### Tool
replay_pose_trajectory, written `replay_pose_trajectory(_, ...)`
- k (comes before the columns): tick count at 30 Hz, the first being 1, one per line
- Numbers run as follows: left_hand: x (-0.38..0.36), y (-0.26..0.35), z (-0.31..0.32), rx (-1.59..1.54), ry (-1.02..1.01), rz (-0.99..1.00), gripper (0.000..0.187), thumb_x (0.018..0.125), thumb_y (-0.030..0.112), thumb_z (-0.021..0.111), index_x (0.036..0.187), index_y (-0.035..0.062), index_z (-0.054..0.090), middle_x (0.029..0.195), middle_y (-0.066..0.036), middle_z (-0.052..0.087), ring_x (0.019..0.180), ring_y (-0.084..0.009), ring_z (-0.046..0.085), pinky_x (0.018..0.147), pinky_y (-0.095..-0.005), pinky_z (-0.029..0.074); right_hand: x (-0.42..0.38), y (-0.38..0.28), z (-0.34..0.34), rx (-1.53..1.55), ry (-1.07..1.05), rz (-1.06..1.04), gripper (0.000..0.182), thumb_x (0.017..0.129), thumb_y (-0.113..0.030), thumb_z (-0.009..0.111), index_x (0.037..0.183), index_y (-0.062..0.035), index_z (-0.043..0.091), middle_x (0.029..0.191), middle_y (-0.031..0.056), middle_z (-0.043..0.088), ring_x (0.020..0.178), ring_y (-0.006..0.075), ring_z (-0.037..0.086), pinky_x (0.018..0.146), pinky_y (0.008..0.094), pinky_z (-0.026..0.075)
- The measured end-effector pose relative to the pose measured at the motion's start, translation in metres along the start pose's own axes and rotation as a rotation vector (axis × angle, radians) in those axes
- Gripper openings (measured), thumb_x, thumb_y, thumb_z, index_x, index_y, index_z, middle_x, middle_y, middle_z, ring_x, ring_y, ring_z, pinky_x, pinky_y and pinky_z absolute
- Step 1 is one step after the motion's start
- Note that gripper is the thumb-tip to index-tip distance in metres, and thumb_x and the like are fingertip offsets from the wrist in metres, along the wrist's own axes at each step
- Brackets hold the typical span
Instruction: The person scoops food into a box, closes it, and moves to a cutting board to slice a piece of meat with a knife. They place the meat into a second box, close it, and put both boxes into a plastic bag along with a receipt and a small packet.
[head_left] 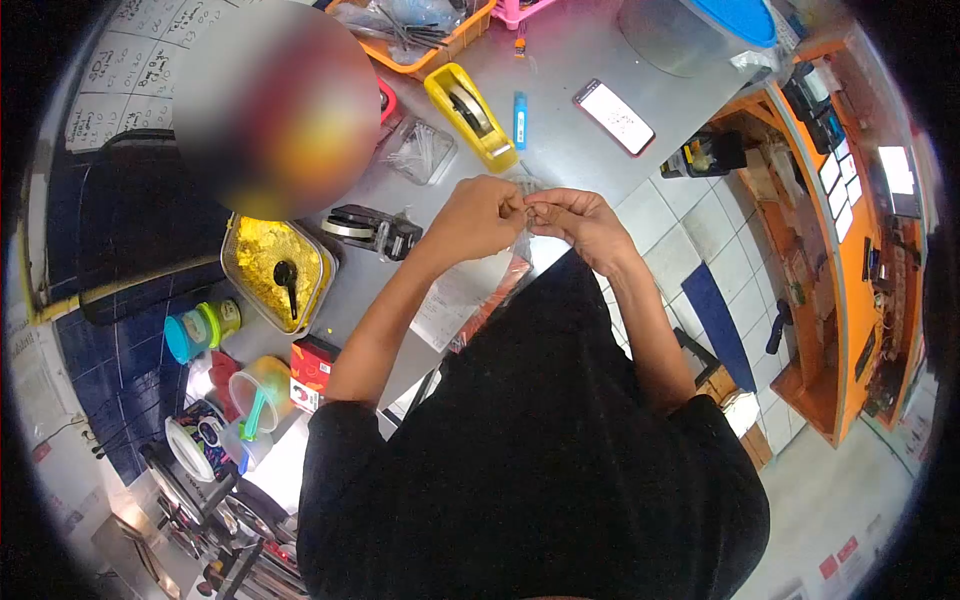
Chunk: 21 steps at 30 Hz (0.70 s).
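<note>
My left hand (478, 217) and my right hand (585, 226) meet fingertip to fingertip over the table's near edge. Both are closed in a pinch on a clear plastic bag (530, 184), which shows in part behind and below the fingers; its contents cannot be made out. Just beyond them lies a yellow tape dispenser (472, 118). A black tape dispenser (372, 232) rests left of my left forearm. Under my left wrist, a sheet of paper with writing (447, 307) lies near the edge.
On the metal table are a phone (614, 118), a light-blue box (520, 121), a clear box of white sticks (416, 150) and an orange basket (476, 32). A tub of yellow food (322, 300) with a black spoon (287, 287) stands left. A large clear container (660, 45) stands far right.
</note>
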<state>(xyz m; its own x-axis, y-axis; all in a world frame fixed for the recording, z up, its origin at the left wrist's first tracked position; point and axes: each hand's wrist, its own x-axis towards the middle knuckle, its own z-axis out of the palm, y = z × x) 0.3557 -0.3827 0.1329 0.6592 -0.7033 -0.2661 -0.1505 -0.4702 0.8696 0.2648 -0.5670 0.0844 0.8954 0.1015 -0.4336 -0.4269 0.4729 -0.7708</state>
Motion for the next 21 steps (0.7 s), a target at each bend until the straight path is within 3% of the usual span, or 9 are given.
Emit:
replay_pose_trajectory(3, 0.001, 0.007, -0.003, 0.014, -0.021, -0.057, 0.012, 0.082, 0.01, 0.063, 0.075, 0.001, 0.065, 0.058, -0.004, 0.061, 0.047, -0.0103, 0.055, 0.043, -0.0288, 0.042, 0.0, 0.0, 0.001, -0.029, -0.006, -0.011, 0.023, 0.096, -0.008, 0.065, 0.115, 0.0041, 0.068, 0.106, 0.0119, 0.072, 0.094, 0.0177, 0.07, 0.088, 0.0326, 0.059)
replay_pose_trajectory(12, 0.003, -0.01, 0.007, 0.088, 0.048, 0.03, 0.014, 0.083, 0.011, 0.067, 0.075, 0.0001, 0.064, 0.06, -0.007, 0.062, 0.05, -0.0132, 0.058, 0.048, -0.0315, 0.045, -0.004, -0.008, 0.004, -0.15, 0.023, -0.025, 0.019, 0.093, -0.002, 0.065, 0.11, 0.0027, 0.072, 0.101, 0.01, 0.073, 0.089, 0.0152, 0.069, 0.082, 0.0294, 0.059)
replay_pose_trajectory(21, -0.007, -0.01, 0.017, 0.177, 0.126, 0.16, 0.011, 0.087, 0.009, 0.064, 0.082, 0.0001, 0.061, 0.065, -0.014, 0.061, 0.055, -0.0237, 0.06, 0.054, -0.0363, 0.045, 0.001, -0.002, -0.001, -0.212, 0.016, -0.056, 0.016, 0.09, -0.001, 0.07, 0.105, 0.004, 0.072, 0.096, 0.0112, 0.073, 0.087, 0.0167, 0.07, 0.084, 0.0316, 0.059)
